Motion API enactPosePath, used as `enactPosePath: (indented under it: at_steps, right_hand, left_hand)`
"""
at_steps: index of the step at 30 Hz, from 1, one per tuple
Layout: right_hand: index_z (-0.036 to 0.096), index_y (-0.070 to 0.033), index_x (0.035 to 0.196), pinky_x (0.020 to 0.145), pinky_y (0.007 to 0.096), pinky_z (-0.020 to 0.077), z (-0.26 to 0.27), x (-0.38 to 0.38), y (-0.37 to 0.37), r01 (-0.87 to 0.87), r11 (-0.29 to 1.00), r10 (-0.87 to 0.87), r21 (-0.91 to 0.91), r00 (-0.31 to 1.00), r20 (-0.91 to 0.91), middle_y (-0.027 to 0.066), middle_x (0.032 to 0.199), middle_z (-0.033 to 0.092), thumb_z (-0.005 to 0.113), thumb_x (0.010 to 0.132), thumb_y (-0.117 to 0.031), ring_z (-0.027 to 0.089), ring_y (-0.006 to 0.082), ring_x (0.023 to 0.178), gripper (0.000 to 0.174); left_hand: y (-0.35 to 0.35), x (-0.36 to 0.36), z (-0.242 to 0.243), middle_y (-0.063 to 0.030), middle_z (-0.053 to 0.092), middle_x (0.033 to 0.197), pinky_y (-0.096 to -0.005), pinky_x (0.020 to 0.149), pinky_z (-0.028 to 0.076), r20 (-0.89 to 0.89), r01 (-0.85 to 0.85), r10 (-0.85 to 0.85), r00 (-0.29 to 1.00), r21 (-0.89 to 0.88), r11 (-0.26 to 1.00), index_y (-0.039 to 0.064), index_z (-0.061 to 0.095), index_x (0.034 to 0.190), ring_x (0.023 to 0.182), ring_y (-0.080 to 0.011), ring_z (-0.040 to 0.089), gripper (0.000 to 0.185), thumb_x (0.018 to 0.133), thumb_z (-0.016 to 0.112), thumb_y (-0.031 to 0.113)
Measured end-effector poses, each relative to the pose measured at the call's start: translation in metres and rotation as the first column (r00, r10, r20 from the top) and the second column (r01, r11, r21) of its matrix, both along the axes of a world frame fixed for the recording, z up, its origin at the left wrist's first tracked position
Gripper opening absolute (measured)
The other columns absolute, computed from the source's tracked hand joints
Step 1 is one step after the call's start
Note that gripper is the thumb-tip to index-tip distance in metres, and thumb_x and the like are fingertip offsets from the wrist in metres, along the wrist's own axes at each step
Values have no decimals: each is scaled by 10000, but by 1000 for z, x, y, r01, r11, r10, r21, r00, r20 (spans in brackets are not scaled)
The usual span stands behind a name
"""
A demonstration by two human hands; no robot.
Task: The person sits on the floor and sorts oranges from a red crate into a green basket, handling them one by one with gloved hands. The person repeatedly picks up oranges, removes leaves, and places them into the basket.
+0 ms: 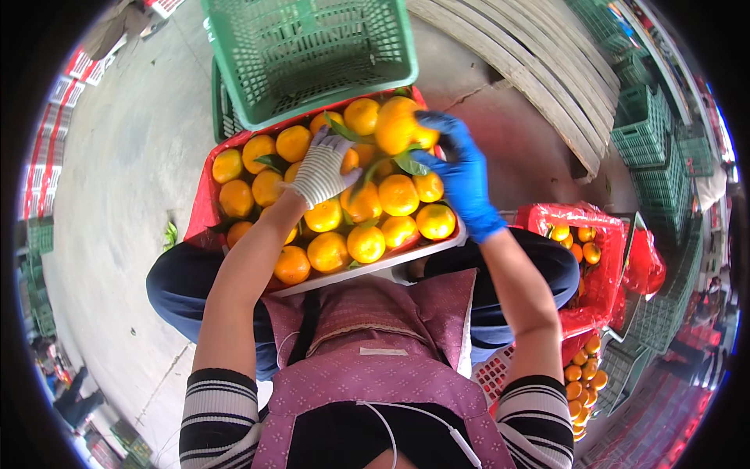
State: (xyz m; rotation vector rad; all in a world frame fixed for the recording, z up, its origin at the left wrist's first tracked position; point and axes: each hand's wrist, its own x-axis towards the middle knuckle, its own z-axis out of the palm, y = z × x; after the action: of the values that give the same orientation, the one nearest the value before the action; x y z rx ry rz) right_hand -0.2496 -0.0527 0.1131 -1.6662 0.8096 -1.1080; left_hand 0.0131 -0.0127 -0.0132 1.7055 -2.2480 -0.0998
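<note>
A white-rimmed crate [375,262] lined with red plastic [202,202] stands before me, filled with rows of leafy mandarin oranges [329,252]. My left hand [326,169], in a striped knit glove, lies over the middle of the fruit with its thumb apart from the fingers; what is under the palm is hidden. In a blue disposable glove, my right hand [462,170] holds a large mandarin [396,125] above the far right part of the crate. That fruit is blurred, and a green leaf [411,163] shows by my right thumb.
A green plastic basket [316,53] stands tilted just beyond the crate. Wooden slats [527,64] lie at the far right. By my right knee is a red-lined crate [609,275] with mandarins, and green crates [647,135] are stacked beyond. Loose leaves [170,234] lie on the concrete floor.
</note>
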Motion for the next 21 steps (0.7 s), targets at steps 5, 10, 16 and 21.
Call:
enactPosePath:
  at_steps: [5, 10, 16, 21]
  right_hand:
    - [759, -72, 1123, 1074, 384, 509, -61, 29, -10, -218, 975, 196, 35, 784, -589, 109, 1245, 721, 731, 865, 63, 660, 292, 1212, 292]
    - [700, -158, 1341, 979, 449, 554, -68, 37, -32, -209, 924, -76, -319, 719, -691, 114, 1290, 711, 804, 856, -193, 678, 333, 1116, 497]
    - [612, -165, 1453, 988, 442, 561, -81, 52, -21, -209, 972, 31, -110, 575, -818, 125, 1508, 592, 832, 797, -243, 667, 358, 1215, 696]
    - [545, -194, 1485, 870, 495, 599, -113, 60, 3, -266, 923, -133, -276, 452, -882, 145, 1542, 541, 808, 814, -139, 721, 350, 1069, 723]
  left_hand:
    - [0, -1, 6, -219, 603, 1421, -528, 1282, 271, -134, -34, 51, 990, 131, 991, 44, 491, 1468, 1374, -427, 511, 906, 729, 908, 362]
    - [1, 0, 12, -212, 634, 1366, -527, 1285, 270, -129, -22, 42, 991, 152, 988, 49, 486, 1457, 1352, -409, 537, 892, 733, 902, 361]
    - [8, 8, 6, -194, 657, 1288, -529, 1247, 329, -224, -23, 20, 974, -9, 1000, 56, 596, 1354, 1270, -379, 596, 637, 798, 817, 277]
    - [7, 7, 0, -133, 652, 1238, -543, 1212, 358, -292, 25, -32, 956, -25, 999, 131, 682, 1310, 1203, -372, 602, 482, 867, 784, 291]
